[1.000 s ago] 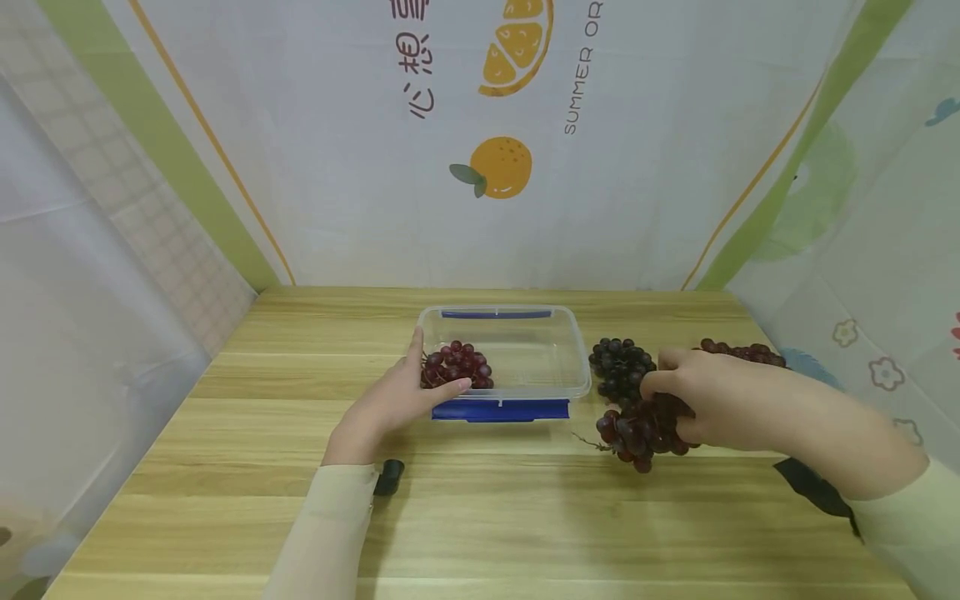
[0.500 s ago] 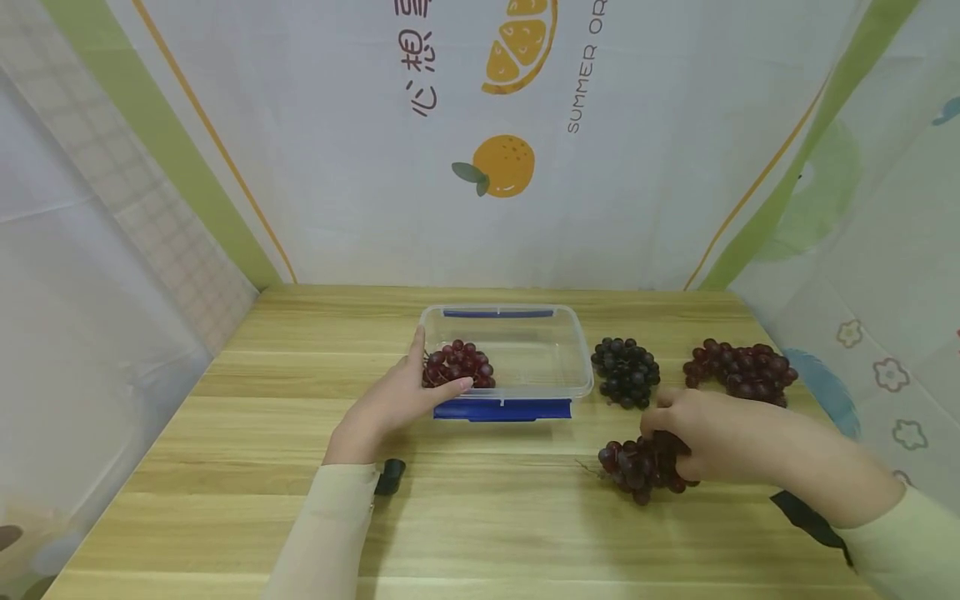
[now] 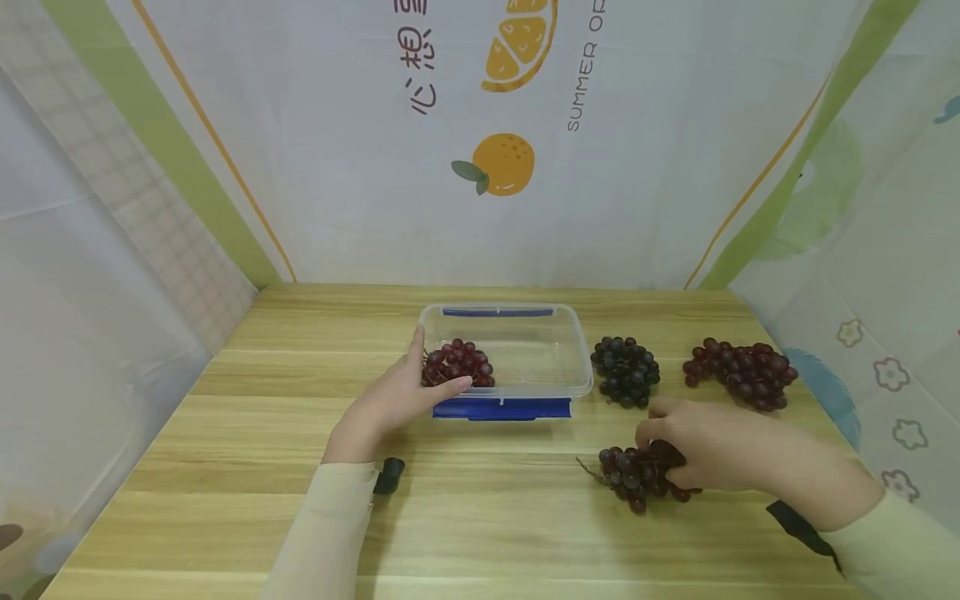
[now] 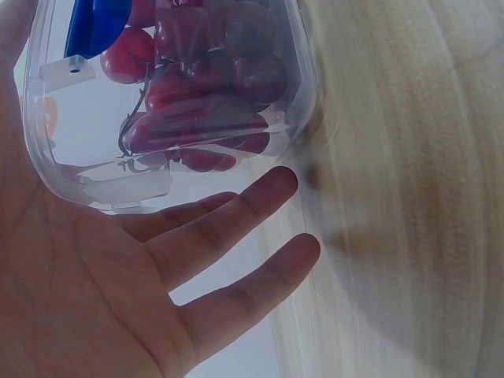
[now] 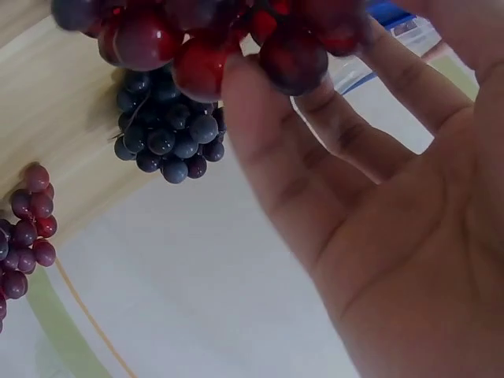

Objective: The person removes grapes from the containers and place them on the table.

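A clear plastic food container [image 3: 536, 354] with blue side clips stands on the wooden table, a bunch of red grapes [image 3: 459, 363] in its left end. My left hand [image 3: 392, 398] rests against that end, thumb along the front rim. In the left wrist view, its fingers [image 4: 228, 224] are straight and spread beside the container's wall. Right of centre, my right hand [image 3: 693, 442] grips a second bunch of dark red grapes [image 3: 633, 477] from above, close over the table. The stem of this bunch points left. The right wrist view shows fingertips curled under the grapes [image 5: 213, 67].
Just right of the container lies a bunch of black grapes [image 3: 626, 371]. Farther right, another bunch of red grapes [image 3: 742, 372] lies near the table edge. Printed white cloth [image 3: 360, 208] hangs behind the wooden table [image 3: 480, 517] and at both sides.
My right hand has moved toward the front of the table with the bunch of red grapes, uncovering the black grapes and the far right bunch. My left hand has stayed on the container.
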The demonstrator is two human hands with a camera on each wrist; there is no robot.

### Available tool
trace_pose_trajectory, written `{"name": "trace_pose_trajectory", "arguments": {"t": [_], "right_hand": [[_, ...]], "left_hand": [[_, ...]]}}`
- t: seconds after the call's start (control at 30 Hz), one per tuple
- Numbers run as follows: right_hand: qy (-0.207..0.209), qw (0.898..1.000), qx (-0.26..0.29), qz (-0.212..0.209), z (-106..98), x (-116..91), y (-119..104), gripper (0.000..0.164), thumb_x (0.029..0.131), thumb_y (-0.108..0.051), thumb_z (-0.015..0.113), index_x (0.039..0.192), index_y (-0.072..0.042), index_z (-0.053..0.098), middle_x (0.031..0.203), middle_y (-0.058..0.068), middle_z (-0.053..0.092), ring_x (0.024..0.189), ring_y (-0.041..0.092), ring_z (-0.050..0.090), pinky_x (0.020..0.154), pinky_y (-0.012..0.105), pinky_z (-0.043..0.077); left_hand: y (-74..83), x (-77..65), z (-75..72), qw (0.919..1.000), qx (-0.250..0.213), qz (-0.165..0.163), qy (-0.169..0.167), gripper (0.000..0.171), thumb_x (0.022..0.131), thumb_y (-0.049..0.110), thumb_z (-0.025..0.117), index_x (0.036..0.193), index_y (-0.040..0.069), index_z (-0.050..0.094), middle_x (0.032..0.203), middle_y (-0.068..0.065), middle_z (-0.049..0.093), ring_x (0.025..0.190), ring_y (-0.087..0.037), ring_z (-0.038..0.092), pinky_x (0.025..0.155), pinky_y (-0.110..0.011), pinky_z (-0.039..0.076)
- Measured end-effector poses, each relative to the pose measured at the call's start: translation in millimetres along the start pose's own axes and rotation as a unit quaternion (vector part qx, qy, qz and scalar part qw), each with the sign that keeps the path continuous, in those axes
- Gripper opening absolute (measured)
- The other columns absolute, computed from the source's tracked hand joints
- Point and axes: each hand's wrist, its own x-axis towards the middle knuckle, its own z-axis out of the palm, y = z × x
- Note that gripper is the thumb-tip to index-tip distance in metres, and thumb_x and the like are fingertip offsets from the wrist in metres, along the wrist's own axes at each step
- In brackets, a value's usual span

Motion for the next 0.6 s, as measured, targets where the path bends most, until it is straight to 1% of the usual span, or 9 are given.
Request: {"name": "trace_pose_trajectory", "arguments": {"t": [0.1,0.13,0.2,0.3,0.4,0.47,0.5,0.53,0.6], "right_hand": [[-0.006,1.000,-0.005,0.014,0.9,1.2,-1.6,0.038,0.084,-0.024,0.091,0.118,-0.025,0.074,0.109,-0.001,0.060,0.077,0.003,0.054,0.062,0.025,0.048],[-0.010,1.000,-0.007,0.023,0.9,1.7,-1.8,0.040,0.084,-0.029,0.091,0.120,-0.024,0.073,0.111,0.000,0.061,0.078,0.004,0.057,0.063,0.026,0.049],[-0.018,0.999,-0.008,0.044,1.2,2.6,-1.6,0.048,0.084,-0.039,0.090,0.125,-0.020,0.073,0.114,0.004,0.062,0.082,0.009,0.062,0.067,0.031,0.054],[-0.041,0.996,0.007,0.075,3.5,3.9,-0.5,0.061,0.086,-0.049,0.087,0.131,-0.013,0.070,0.118,0.010,0.064,0.088,0.017,0.067,0.075,0.041,0.059],[-0.068,0.992,0.034,0.103,8.4,6.3,-1.1,0.071,0.086,-0.054,0.085,0.137,-0.008,0.067,0.117,0.014,0.065,0.085,0.020,0.066,0.078,0.047,0.059],[-0.081,0.989,0.046,0.112,13.8,8.1,-3.0,0.080,0.086,-0.056,0.085,0.144,-0.006,0.062,0.122,0.018,0.066,0.090,0.024,0.068,0.081,0.051,0.059],[-0.086,0.988,0.054,0.118,16.0,9.2,-4.7,0.086,0.085,-0.056,0.086,0.149,-0.006,0.058,0.126,0.021,0.065,0.092,0.025,0.069,0.082,0.052,0.059],[-0.092,0.987,0.061,0.120,19.0,10.3,-6.1,0.092,0.084,-0.056,0.087,0.154,-0.008,0.053,0.129,0.022,0.064,0.089,0.025,0.069,0.080,0.051,0.059],[-0.099,0.986,0.076,0.113,24.7,12.3,-9.4,0.100,0.082,-0.052,0.090,0.162,-0.015,0.043,0.139,0.024,0.059,0.091,0.024,0.068,0.078,0.049,0.059]], "left_hand": [[-0.3,0.0,0.0,1.0000,0.000,-0.002,0.000,0.133,0.083,0.093,0.057,0.166,0.033,-0.027,0.179,-0.019,0.014,0.163,-0.043,0.024,0.128,-0.065,0.029],[-0.5,0.0,0.2,1.0000,0.002,-0.001,0.000,0.133,0.083,0.093,0.056,0.166,0.033,-0.028,0.179,-0.019,0.013,0.163,-0.043,0.024,0.128,-0.065,0.029],[-0.8,-0.1,0.5,1.0000,0.000,0.000,0.001,0.133,0.083,0.093,0.056,0.166,0.032,-0.027,0.179,-0.018,0.013,0.163,-0.043,0.024,0.128,-0.065,0.029],[-1.5,0.1,0.6,1.0000,-0.002,0.004,0.000,0.133,0.083,0.093,0.056,0.166,0.032,-0.027,0.179,-0.018,0.012,0.164,-0.042,0.023,0.129,-0.065,0.028],[-1.6,0.3,0.6,1.0000,-0.006,0.003,0.001,0.132,0.083,0.093,0.058,0.166,0.035,-0.027,0.179,-0.017,0.013,0.164,-0.041,0.023,0.129,-0.064,0.028],[-1.6,0.8,0.4,0.9999,-0.009,0.005,0.003,0.131,0.084,0.090,0.059,0.165,0.036,-0.028,0.180,-0.016,0.013,0.164,-0.041,0.024,0.129,-0.065,0.028],[-1.4,1.0,0.3,0.9999,-0.010,0.005,0.004,0.130,0.084,0.090,0.060,0.165,0.037,-0.027,0.180,-0.015,0.013,0.164,-0.041,0.024,0.129,-0.065,0.029],[-1.2,1.0,0.3,0.9999,-0.010,0.003,0.004,0.130,0.084,0.089,0.061,0.165,0.038,-0.027,0.180,-0.015,0.014,0.164,-0.041,0.025,0.128,-0.065,0.029],[-1.1,1.0,0.1,1.0000,-0.009,0.003,0.004,0.130,0.084,0.090,0.060,0.165,0.038,-0.027,0.180,-0.015,0.014,0.163,-0.042,0.025,0.128,-0.066,0.030]]}}
